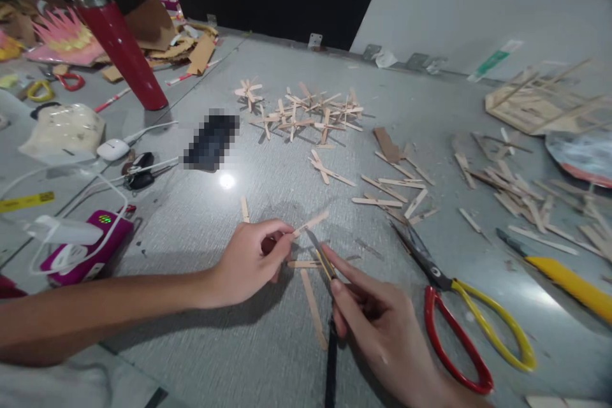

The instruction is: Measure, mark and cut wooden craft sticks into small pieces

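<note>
Between the thumb and fingers of my left hand (pixel 255 261) is one end of a wooden craft stick (pixel 315 220), raised a little above the table. My right hand (pixel 377 319) grips a slim black-handled craft knife (pixel 325 262), its blade tip meeting or nearly meeting the stick near its middle. Beneath my hands, a flat craft stick (pixel 313 309) lies on the table and another stick (pixel 303 264) sits partly behind the knife. A short stick piece (pixel 245 209) stands out beyond my left knuckles.
Scissors (pixel 440 284) with red and yellow handles and a yellow utility knife (pixel 568 277) lie at right, near scattered stick pieces (pixel 521 194). Star-shaped stick assemblies (pixel 301 111) lie farther back. At left are a red flask (pixel 119 44), a phone (pixel 211 140) and a purple power bank (pixel 90 245) with cables.
</note>
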Demonstrator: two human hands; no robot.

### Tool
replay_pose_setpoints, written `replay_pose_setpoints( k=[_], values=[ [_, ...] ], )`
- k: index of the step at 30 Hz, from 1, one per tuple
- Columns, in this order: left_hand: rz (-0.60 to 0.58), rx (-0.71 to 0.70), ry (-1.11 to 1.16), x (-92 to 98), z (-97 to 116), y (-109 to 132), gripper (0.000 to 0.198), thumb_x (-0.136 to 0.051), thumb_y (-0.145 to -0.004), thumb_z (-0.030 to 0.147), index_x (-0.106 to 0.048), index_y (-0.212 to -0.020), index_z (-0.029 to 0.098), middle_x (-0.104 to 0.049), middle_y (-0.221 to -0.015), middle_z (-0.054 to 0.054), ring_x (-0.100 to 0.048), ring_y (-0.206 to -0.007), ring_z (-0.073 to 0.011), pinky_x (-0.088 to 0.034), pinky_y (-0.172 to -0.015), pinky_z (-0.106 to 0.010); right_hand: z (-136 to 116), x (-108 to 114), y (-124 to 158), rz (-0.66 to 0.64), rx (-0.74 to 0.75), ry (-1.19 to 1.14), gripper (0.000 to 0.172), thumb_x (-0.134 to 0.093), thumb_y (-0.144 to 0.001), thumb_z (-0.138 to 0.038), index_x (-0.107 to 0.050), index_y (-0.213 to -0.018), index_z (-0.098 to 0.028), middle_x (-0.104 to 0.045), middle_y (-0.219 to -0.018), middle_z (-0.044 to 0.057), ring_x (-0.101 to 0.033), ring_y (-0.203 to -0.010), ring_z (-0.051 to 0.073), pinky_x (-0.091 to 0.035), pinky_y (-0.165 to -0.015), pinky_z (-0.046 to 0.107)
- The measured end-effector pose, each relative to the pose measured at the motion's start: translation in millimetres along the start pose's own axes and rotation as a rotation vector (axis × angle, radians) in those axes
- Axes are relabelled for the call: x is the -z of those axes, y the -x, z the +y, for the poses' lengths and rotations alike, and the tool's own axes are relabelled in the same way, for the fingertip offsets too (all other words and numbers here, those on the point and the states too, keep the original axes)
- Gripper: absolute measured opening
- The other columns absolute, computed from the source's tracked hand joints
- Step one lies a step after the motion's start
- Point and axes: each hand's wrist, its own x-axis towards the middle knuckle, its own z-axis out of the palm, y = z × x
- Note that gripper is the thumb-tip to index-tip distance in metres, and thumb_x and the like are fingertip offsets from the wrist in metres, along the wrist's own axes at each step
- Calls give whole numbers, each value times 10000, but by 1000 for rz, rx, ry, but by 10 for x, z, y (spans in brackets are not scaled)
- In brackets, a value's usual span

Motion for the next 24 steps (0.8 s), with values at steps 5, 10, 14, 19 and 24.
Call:
replay_pose_setpoints(
  k=[5,10,14,19,24],
  values=[
    [8,-42,-52,-10,-25,-4,285,-530,-1033,327,-669,-858,151,-610,-558,33,-541,-419,-74,-416,-471,-174,-25,-28,-1,-12,-41,-12,542,-586,-1008,-419,-631,-1475,-147,-489,-495,-60,-418,-438,108,-428,-440,237],
    [21,-101,-114,-18,-30,-2,281,-531,-1038,278,-638,-805,162,-586,-539,59,-515,-418,-65,-392,-491,-176,-75,-40,-27,-24,-87,-9,579,-614,-977,-435,-636,-1467,-126,-469,-477,-66,-375,-432,103,-415,-438,239],
    [71,-232,-239,-17,-72,-7,238,-548,-1027,235,-652,-827,157,-614,-601,48,-504,-484,-69,-359,-504,-176,-123,-35,-15,-45,-143,-56,652,-631,-969,-494,-616,-1478,-87,-463,-470,-70,-367,-428,98,-405,-431,237],
    [110,-359,-351,-25,-160,6,224,-515,-1045,231,-647,-879,159,-595,-622,48,-466,-489,-75,-349,-506,-187,-207,-26,13,-74,-257,-123,804,-635,-943,-620,-552,-1531,-78,-463,-459,-81,-291,-347,73,-252,-311,199],
    [99,-381,-388,-40,-200,14,220,-499,-1056,227,-604,-870,176,-615,-674,34,-511,-538,-91,-399,-552,-198,-267,-14,19,-90,-348,-181,786,-637,-937,-622,-555,-1537,-120,-498,-461,-79,-303,-316,68,-271,-299,185]
  ],
)
